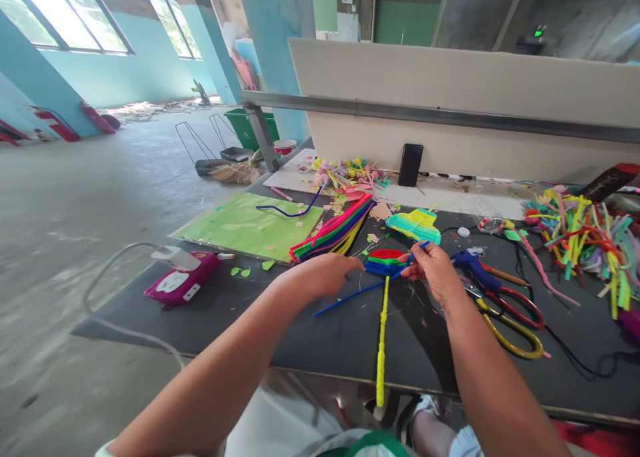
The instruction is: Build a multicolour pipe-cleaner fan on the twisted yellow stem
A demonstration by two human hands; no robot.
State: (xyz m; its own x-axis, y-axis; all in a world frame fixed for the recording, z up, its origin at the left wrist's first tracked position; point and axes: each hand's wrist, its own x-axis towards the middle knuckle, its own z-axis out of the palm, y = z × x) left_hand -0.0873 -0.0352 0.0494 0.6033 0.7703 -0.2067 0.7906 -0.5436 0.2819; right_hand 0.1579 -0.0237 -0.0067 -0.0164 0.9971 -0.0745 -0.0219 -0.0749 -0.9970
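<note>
Between my hands is a small craft piece of red, green and blue pipe-cleaner rows (384, 257). A fuzzy yellow pipe-cleaner stem (383, 344) runs from it down past the table's front edge. My left hand (337, 274) is closed, its fingertips at the piece's left edge; the back of the hand hides most of the fingers. On the right side, my right hand (429, 269) pinches a blue pipe cleaner (345, 300) near its upper end. That blue strand crosses below the rows, and its free end points down-left. A yellow and turquoise pipe-cleaner shape (415, 226) lies just beyond.
Bundled pipe cleaners (333, 229) lie beside a green sheet (240, 224). Scissors (515, 317) and a blue glue gun (475, 267) sit right of my hand. A magenta box with a charger (183, 278) is left; a phone (411, 165) leans behind. Scrap piles line the back and right.
</note>
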